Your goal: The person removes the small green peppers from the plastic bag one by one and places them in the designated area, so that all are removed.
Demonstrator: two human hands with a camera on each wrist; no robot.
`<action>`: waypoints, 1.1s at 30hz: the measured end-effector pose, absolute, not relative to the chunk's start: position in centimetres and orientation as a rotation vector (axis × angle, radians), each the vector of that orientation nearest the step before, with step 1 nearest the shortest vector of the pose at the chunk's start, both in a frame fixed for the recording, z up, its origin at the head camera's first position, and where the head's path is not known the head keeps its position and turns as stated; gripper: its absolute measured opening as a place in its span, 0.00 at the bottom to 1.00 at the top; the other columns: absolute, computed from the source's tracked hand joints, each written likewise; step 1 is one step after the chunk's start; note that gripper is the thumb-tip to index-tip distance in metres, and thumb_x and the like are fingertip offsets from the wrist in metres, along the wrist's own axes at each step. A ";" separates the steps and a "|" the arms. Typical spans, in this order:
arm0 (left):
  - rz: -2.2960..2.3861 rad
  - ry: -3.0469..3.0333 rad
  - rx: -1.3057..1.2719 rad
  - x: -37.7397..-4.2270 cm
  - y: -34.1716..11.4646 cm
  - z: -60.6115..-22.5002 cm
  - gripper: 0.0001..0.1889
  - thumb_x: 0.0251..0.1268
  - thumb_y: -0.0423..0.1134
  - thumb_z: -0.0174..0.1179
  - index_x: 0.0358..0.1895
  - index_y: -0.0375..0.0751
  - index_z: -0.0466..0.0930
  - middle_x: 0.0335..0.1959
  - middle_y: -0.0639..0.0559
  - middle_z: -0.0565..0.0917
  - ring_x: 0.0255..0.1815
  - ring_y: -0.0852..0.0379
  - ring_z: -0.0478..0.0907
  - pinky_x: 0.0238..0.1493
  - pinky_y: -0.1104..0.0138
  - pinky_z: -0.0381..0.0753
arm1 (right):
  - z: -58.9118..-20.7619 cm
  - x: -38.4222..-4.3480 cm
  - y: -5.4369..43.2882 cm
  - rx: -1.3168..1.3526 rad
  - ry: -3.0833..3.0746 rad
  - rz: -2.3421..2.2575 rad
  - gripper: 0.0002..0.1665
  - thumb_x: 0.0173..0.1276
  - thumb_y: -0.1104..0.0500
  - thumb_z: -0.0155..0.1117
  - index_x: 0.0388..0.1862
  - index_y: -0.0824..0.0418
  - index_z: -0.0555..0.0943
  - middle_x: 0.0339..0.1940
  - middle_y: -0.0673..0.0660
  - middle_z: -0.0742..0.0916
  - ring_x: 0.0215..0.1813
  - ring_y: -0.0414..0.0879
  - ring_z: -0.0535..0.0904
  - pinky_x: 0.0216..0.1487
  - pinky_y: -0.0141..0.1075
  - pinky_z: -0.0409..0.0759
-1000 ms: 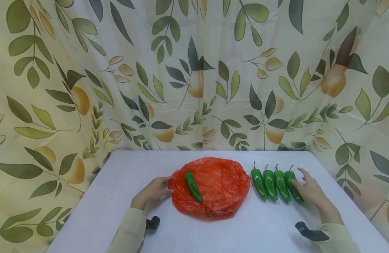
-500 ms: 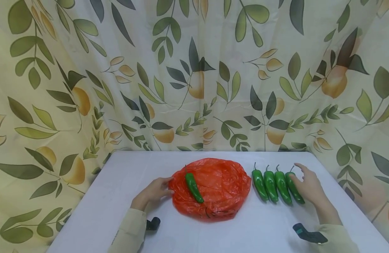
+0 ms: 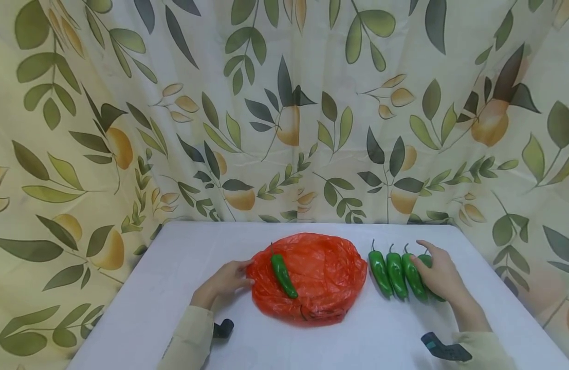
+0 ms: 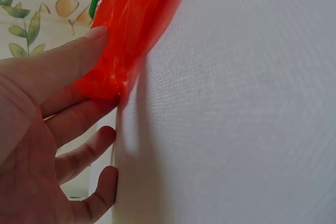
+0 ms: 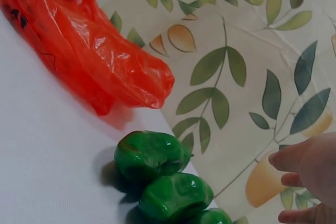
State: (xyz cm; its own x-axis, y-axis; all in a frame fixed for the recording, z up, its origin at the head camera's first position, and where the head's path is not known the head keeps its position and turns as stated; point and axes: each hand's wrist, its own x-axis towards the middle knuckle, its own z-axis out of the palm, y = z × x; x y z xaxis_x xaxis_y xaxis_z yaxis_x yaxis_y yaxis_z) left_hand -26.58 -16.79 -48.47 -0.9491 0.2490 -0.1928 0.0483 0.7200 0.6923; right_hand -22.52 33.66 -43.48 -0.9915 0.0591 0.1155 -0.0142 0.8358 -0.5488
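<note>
A crumpled red plastic bag [image 3: 328, 272] lies on the white table, with one green chili pepper [image 3: 283, 275] on its left part. My left hand [image 3: 225, 282] pinches the bag's left edge between thumb and fingers, as the left wrist view confirms. To the right of the bag, several green chili peppers [image 3: 395, 272] lie side by side in a row, stems pointing away. Over the row's right end is my right hand [image 3: 439, 272], thumb and index finger spread apart. It partly hides the rightmost pepper [image 3: 425, 260]. In the right wrist view its fingers [image 5: 294, 156] hold nothing.
The white table [image 3: 335, 349] ends at a back edge, just before a leaf-and-fruit patterned curtain [image 3: 284, 128]. Dark wrist-worn devices stick out by both sleeves, one at the left [image 3: 223, 329] and one at the right [image 3: 443, 349].
My right hand has moved left, from beside the rightmost pepper to over it. The left hand stays at the bag's edge; the bag and peppers have not visibly moved.
</note>
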 end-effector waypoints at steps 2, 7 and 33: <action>1.062 2.647 0.228 -26.5 -16.8 -48.5 0.35 0.62 0.44 0.70 0.74 0.50 0.70 0.71 0.45 0.76 0.73 0.40 0.70 0.68 0.43 0.76 | -43.7 -22.5 33.6 -0.030 -2.892 0.863 0.36 0.80 0.53 0.50 0.76 0.75 0.57 0.71 0.85 0.63 0.72 0.83 0.56 0.67 0.77 0.58; 1.053 2.660 0.250 -26.6 -16.7 -48.5 0.35 0.63 0.44 0.70 0.74 0.49 0.70 0.71 0.45 0.76 0.74 0.40 0.70 0.69 0.43 0.76 | -43.8 -22.6 33.5 -0.007 -2.879 0.867 0.36 0.81 0.53 0.50 0.75 0.75 0.58 0.71 0.85 0.63 0.72 0.83 0.56 0.67 0.77 0.59; 1.024 2.683 0.325 -26.7 -16.8 -48.5 0.34 0.63 0.43 0.69 0.73 0.44 0.71 0.71 0.43 0.76 0.74 0.39 0.69 0.72 0.42 0.71 | -43.3 -22.2 32.2 -0.017 -2.859 0.874 0.36 0.80 0.51 0.50 0.76 0.73 0.59 0.71 0.84 0.64 0.67 0.81 0.65 0.63 0.76 0.67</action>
